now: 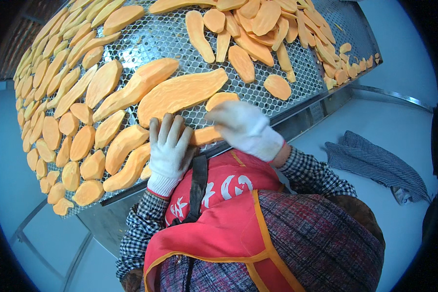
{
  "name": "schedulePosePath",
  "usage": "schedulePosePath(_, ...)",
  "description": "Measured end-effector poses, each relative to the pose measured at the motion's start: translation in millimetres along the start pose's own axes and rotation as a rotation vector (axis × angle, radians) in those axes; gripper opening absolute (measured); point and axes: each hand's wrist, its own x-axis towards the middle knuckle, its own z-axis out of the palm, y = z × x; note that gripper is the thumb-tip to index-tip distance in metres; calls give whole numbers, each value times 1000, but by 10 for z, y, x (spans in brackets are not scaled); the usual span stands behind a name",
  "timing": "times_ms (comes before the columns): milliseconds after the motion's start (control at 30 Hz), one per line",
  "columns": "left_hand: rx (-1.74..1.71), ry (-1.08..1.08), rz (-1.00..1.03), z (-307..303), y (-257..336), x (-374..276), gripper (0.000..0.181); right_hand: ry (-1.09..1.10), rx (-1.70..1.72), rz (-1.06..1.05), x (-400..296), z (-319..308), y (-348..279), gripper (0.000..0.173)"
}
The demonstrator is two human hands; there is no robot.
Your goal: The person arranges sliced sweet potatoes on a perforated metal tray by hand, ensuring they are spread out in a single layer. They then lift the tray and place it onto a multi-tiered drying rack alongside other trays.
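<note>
Both of my hands wear white knit gloves. My left hand [169, 151] lies palm down at the near edge of a mesh tray [131, 40], fingers slightly spread, fingertips at the lower end of a large orange slice [182, 93], which looks like sweet potato. My right hand [246, 127] is blurred, its fingers over the near edge beside a narrow slice [206, 135] and a small slice [222, 99]; whether it grips either cannot be told. The narrow slice lies between both hands. Left of my left hand, curved slices [127, 148] lie side by side on the mesh.
Many slices [51, 131] are spread in rows across the left. A heap of slices [266, 22] lies at the top, with small pieces [346, 69] at the right corner. A metal rim [295, 109] borders the near side. A checked cloth [379, 164] is at the right.
</note>
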Motion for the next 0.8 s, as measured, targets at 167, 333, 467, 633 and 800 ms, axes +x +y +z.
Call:
schedulePosePath(167,-15,-13,-18,2,20,65,57,19,-93,317,27,-251,294,48)
schedulePosePath(333,-22,-104,23,-19,78,218,56,-21,-140,266,64,-61,447,53)
schedulePosePath(467,3,-97,35,-10,141,258,59,-115,-109,293,63,-156,394,54)
schedulePosePath(633,-20,-102,-8,-31,135,180,64,-67,-44,181,107,-80,327,50)
schedulePosePath(800,10,-48,-123,-48,74,58,83,48,95,161,159,131,194,40)
